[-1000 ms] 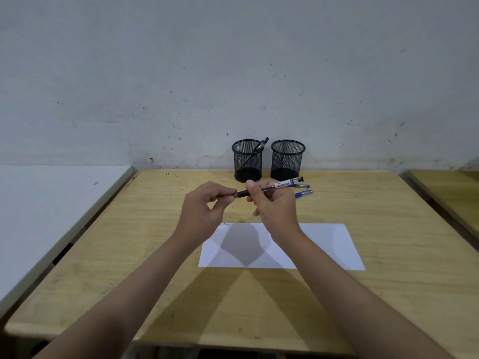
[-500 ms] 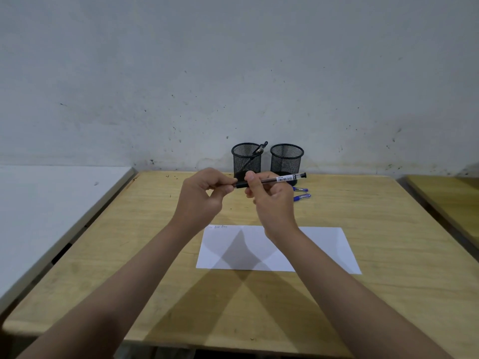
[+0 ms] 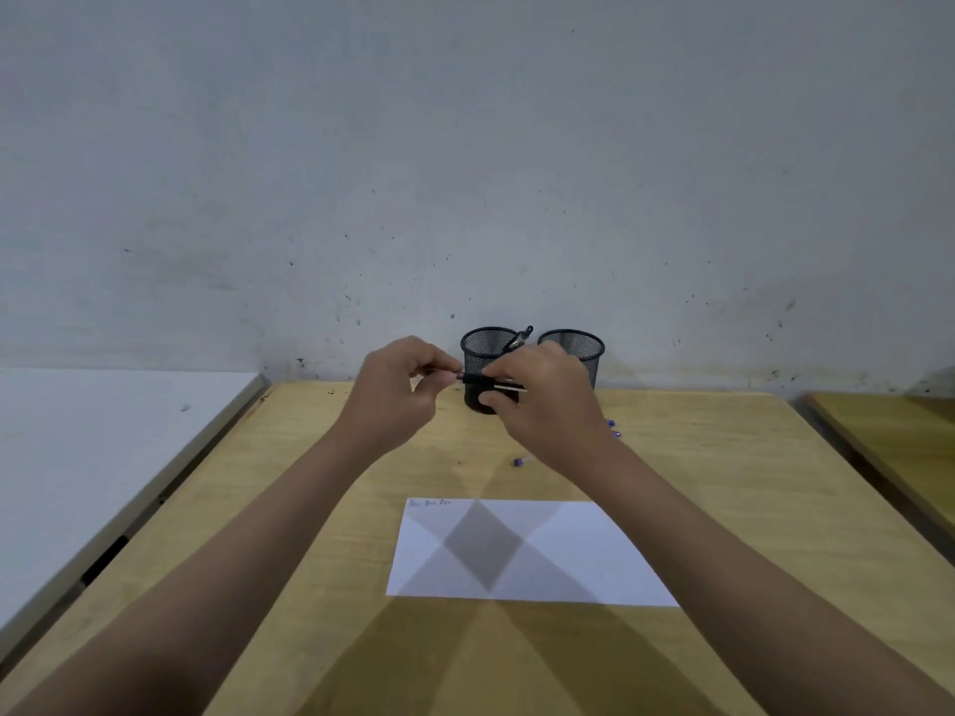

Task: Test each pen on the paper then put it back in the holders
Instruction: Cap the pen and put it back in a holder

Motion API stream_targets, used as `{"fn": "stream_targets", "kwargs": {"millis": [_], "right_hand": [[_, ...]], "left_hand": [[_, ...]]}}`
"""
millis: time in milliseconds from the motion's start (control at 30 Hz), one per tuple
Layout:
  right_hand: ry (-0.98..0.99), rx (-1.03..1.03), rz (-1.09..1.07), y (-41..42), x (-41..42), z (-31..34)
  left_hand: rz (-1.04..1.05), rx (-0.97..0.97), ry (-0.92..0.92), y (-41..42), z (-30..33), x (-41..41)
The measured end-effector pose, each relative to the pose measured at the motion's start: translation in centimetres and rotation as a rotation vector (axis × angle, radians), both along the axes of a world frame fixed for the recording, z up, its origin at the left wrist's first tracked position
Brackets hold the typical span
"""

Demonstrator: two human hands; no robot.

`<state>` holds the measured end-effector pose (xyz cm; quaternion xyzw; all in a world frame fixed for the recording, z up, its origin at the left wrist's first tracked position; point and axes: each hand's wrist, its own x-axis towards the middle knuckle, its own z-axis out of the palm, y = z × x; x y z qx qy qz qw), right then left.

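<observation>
Here, two bare forearms reach over a wooden worktop (image 3: 723, 483) toward a pair of black mesh holders at its far edge. Left of the holders, the left hand (image 3: 395, 390) is raised above the worktop, its fingers (image 3: 439, 365) curled and pinching one end of a black pen (image 3: 473, 377). The pen lies roughly level in the air, directly in front of the left holder (image 3: 483, 348), which has another pen (image 3: 518, 339) leaning inside it. The right hand (image 3: 548, 405) grips the pen's other part, fingers curled around it, and covers much of the right holder (image 3: 579, 344); whether the cap is on or coming off cannot be told. Nearer than the holders, a small purple-tipped piece (image 3: 522, 461) lies on the worktop, and more purple tips (image 3: 613, 428) show just beside the right wrist. Nearer still, below the hands, lies a white sheet of paper (image 3: 594, 555) with faint writing at its far left corner.
</observation>
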<state>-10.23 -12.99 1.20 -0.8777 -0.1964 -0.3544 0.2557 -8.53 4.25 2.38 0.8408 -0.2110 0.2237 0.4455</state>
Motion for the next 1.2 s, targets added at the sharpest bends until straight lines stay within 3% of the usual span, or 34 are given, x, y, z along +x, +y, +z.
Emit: {"fn": "stream_targets", "kwargs": {"millis": [133, 233, 367, 533, 700, 867, 967, 1200], "right_hand": [[-0.058, -0.012, 0.033, -0.9, 1.7, 0.7], [0.076, 0.244, 0.028, -2.2, 3.2, 1.6], [0.232, 0.560, 0.079, -3.8, 5.9, 2.7], [0.155, 0.736, 0.086, -4.5, 9.1, 2.9], [-0.054, 0.643, -0.007, -3.9, 11.6, 0.7], [-0.127, 0.622, -0.001, -3.6, 12.8, -0.8], [-0.160, 0.492, 0.010, -3.6, 13.3, -1.6], [-0.047, 0.157, -0.039, -4.0, 13.0, -3.6]], "left_hand": [[-0.039, -0.019, -0.078, -0.3, 0.3, 1.4], [0.013, -0.062, -0.097, -0.9, -0.2, 3.0], [0.104, -0.024, 0.031, -2.3, -1.9, 5.8], [0.146, 0.122, 0.168, -4.3, -4.0, 9.1], [0.163, 0.154, 0.131, -5.4, -5.1, 10.7], [0.179, 0.074, 0.093, -5.3, -5.6, 11.0], [0.182, 0.075, 0.096, -5.2, -5.7, 11.2], [0.184, 0.138, 0.113, -5.2, -5.5, 11.2]]}}
